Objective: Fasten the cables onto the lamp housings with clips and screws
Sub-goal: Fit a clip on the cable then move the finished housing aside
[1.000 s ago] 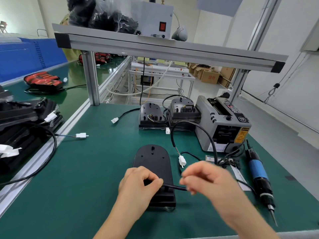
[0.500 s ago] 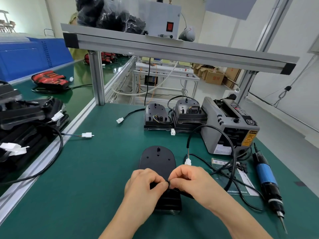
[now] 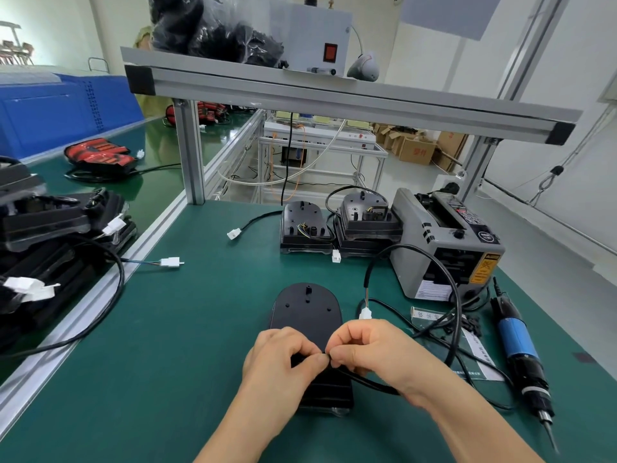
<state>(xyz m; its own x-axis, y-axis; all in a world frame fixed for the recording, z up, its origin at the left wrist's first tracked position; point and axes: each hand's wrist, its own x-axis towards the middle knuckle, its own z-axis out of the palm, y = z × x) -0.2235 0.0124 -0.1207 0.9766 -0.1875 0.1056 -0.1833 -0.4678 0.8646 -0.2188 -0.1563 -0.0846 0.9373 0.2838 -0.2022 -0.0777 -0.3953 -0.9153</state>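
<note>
Black lamp housing (image 3: pixel 307 315) lies flat on the green bench mat (image 3: pixel 167 345) at 6 o'clock of the view, with its rounded end at 12. Its matte back carries a small stud and several small holes; the near end is ribbed, with a clear edge showing beneath. Left hand (image 3: pixel 280 359) and right hand (image 3: pixel 370 352) meet over the housing's near half, fingers curled, each pinching the black cable (image 3: pixel 454 295) between thumb and forefinger. The cable runs under the right hand toward 4 o'clock, arcs up and over, and ends in a white connector (image 3: pixel 365 314) just beyond the right knuckles. The electric screwdriver (image 3: pixel 521 349) lies at 3 o'clock and the grey tape dispenser (image 3: pixel 444 242) at 2.
</note>
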